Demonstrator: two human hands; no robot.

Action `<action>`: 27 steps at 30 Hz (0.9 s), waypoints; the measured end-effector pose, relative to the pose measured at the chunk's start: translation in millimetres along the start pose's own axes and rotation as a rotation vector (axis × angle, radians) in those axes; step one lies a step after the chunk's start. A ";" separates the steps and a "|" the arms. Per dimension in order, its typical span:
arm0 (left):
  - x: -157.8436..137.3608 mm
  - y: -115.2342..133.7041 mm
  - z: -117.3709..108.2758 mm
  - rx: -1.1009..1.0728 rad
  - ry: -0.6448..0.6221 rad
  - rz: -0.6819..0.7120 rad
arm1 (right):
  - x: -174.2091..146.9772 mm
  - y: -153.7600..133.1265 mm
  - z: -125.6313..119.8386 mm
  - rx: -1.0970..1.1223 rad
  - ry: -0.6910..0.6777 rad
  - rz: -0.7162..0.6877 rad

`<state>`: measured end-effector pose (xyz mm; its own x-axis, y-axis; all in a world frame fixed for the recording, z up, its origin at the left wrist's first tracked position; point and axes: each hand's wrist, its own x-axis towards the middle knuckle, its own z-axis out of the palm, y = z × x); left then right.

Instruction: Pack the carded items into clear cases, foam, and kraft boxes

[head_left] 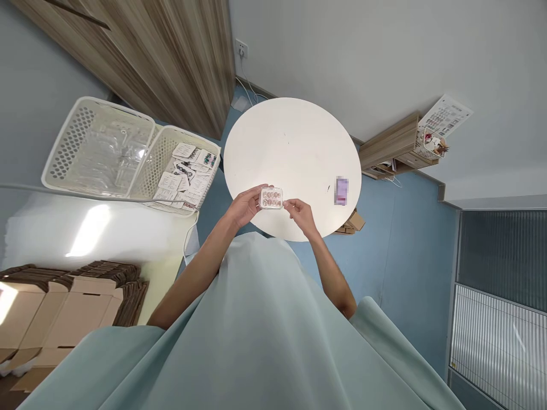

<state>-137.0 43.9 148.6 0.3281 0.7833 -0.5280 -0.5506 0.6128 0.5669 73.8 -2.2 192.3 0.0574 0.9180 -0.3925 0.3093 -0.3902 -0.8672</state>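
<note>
Over the near part of the round white table (294,134) a small clear plastic case (271,198) is held up. Two rows of small pinkish-brown oval pieces, which look like press-on nails, show inside it. My left hand (245,207) grips the case by its left side, fingers partly behind it. At the right edge, my right hand (301,214) pinches the corner between thumb and fingers. Whether the lid is fastened cannot be made out.
A purple item (341,191), blurred, lies on the table's right side. To the left stand a white basket (164,134) of printed cards and another basket (64,142) of clear plastic pieces. Flattened cardboard boxes (81,313) are stacked lower left. A wooden shelf (391,142) stands right.
</note>
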 end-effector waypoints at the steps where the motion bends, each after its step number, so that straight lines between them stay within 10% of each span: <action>1: -0.1 0.0 0.3 0.005 -0.001 0.002 | 0.1 0.8 0.9 0.043 -0.061 0.047; 27: -4.6 -23.5 -61.1 0.756 0.323 -0.030 | 43.5 61.3 56.1 0.286 -0.205 0.287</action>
<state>-172.5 19.6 99.0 0.0336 0.7676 -0.6401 0.1584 0.6282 0.7617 42.1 9.7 104.9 -0.0954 0.7478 -0.6570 0.0323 -0.6573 -0.7529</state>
